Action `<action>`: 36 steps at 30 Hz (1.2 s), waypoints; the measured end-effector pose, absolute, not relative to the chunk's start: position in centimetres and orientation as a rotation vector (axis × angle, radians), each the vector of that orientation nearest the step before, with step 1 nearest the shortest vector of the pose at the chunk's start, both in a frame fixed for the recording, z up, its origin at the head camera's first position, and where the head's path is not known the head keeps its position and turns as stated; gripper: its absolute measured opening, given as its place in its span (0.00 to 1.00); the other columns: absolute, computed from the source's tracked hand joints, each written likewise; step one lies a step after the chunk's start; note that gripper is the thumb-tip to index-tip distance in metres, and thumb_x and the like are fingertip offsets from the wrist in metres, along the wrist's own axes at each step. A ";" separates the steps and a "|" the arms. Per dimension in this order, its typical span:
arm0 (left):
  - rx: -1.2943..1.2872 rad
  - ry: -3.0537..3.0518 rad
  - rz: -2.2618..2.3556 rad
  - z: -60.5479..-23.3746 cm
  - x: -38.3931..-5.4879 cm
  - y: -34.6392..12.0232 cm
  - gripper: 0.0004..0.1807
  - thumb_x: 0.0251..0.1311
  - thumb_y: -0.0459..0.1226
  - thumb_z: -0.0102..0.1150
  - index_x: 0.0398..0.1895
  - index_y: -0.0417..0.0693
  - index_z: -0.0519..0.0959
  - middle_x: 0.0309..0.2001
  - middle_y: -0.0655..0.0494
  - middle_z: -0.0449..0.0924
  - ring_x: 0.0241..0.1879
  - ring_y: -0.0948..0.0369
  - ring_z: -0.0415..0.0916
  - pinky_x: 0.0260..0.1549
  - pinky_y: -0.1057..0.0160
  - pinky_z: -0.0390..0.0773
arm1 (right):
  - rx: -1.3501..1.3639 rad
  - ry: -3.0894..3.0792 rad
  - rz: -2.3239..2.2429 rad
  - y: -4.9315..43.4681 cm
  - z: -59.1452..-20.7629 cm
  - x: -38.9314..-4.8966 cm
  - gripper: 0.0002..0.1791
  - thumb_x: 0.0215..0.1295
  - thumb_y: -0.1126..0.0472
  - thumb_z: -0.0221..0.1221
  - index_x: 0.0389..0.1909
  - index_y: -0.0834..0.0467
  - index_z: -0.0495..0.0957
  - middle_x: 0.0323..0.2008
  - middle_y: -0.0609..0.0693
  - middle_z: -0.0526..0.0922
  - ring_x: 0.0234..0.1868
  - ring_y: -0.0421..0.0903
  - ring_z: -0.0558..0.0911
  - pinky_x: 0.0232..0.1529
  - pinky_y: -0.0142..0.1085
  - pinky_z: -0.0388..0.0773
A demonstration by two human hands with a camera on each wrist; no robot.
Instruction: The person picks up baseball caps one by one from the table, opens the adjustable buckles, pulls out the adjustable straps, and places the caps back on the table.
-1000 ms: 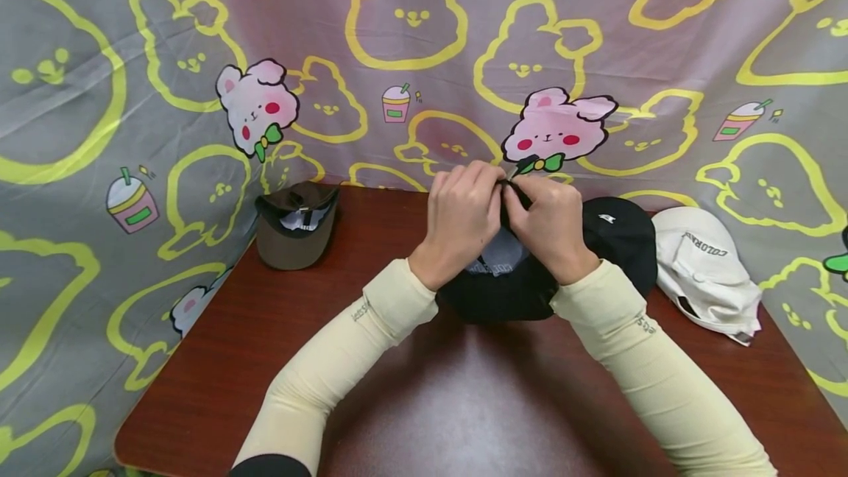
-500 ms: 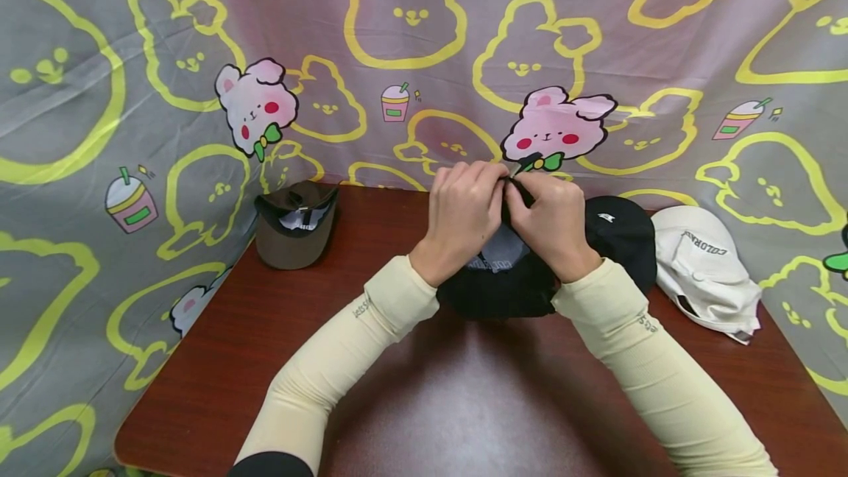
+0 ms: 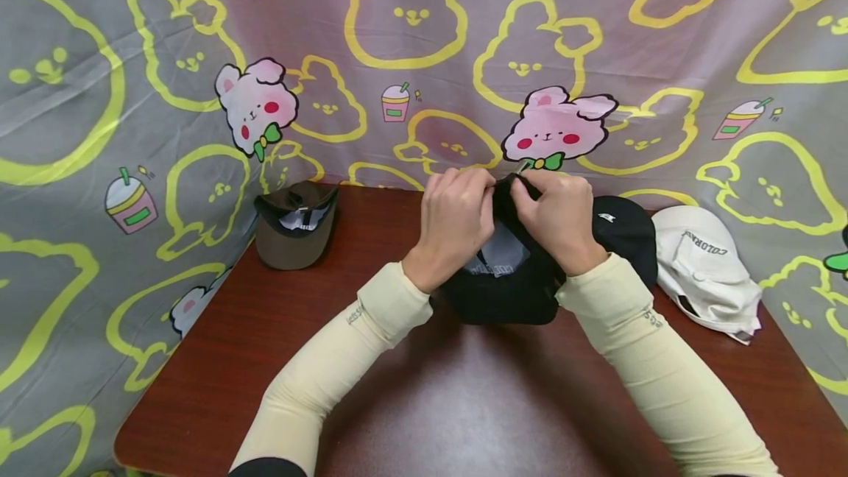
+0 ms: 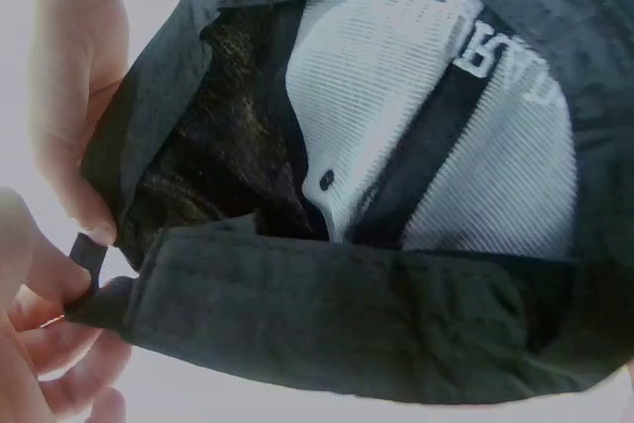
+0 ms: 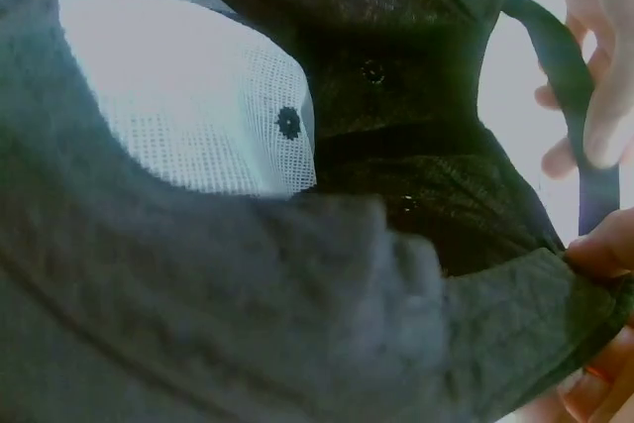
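A black cap point(image 3: 500, 300) hangs between both hands above the middle of the table, its opening and pale lining facing the person. My left hand point(image 3: 453, 223) pinches one side of the back strap at the top. Just to its right, my right hand point(image 3: 559, 219) pinches the strap's other side, and a small metal buckle point(image 3: 521, 167) sticks up by its fingertips. The left wrist view shows fingers at the strap's end, with the white mesh lining point(image 4: 367, 76) inside. In the right wrist view, a loop of strap point(image 5: 570, 76) runs between fingers.
On the brown table point(image 3: 252, 359), a dark brown cap point(image 3: 294, 234) lies at the back left. A second black cap point(image 3: 626, 241) and a white cap point(image 3: 705, 271) lie on the right. A patterned cloth point(image 3: 331, 35) hangs behind the table.
My hands have moved slightly apart, the left one to the left and the right one to the right. More of the cap's back strap now shows between them.
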State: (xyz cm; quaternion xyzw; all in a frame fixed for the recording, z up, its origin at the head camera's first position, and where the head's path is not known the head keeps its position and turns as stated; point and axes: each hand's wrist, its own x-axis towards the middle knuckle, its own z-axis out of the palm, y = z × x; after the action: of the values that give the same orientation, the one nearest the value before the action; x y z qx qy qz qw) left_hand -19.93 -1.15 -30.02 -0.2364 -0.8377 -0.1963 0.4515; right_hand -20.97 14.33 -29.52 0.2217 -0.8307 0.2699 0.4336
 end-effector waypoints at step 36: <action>-0.643 -2.183 -0.627 -29.6 -19.4 -0.4 0.09 0.68 0.35 0.54 0.44 0.43 0.82 0.42 0.52 0.84 0.37 0.61 0.84 0.39 0.65 0.84 | 0.558 -2.115 0.698 14.0 -29.9 -20.3 0.09 0.62 0.62 0.61 0.27 0.64 0.84 0.24 0.61 0.85 0.23 0.57 0.82 0.29 0.49 0.78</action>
State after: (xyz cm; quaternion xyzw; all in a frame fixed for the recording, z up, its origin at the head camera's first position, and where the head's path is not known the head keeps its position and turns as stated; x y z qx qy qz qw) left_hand -19.41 -0.35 -29.57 -0.2519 -0.8552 -0.2455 0.3808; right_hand -20.28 14.05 -29.88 0.2217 -0.8400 0.2772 0.4104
